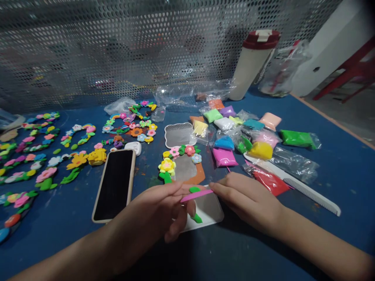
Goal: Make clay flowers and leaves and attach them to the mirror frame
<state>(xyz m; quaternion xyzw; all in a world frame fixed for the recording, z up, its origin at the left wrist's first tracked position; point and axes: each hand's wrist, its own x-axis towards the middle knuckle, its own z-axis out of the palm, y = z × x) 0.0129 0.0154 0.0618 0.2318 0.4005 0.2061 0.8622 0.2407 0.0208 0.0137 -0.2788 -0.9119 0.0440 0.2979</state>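
Over a blue table (334,168), just in front of a flat panel decorated with clay flowers (200,171), the person's two bare hands meet around a small, bright green oval piece of clay (194,189). This piece lies against the extended fingers of the left hand (164,208), whose other fingers curl loosely below; whether the left hand pinches the piece or only supports it, one cannot tell. The right hand (249,195) grips a slim, flat pink tool (196,195) between its fingertips, and the blade points across to the left hand, just beside the green piece.

Below the hands rests a pale, flat panel with rounded corners (211,208), partly covered by them, with a green leaf-shaped piece of clay (197,217) on it. The flower-decorated panel beyond has a yellow flower on its left side and an orange-brown patch at its lower right.

Left of it lies a black-screened phone in a pale case (115,183), with strings of colourful clay flowers (32,148) farther left. To the right, near the right hand, are a glossy red packet (272,182), a magenta packet (225,157) and a long white comb (313,196). At the back, a pale bottle with a dark red lid (252,66) stands before a perforated metal screen (117,50).
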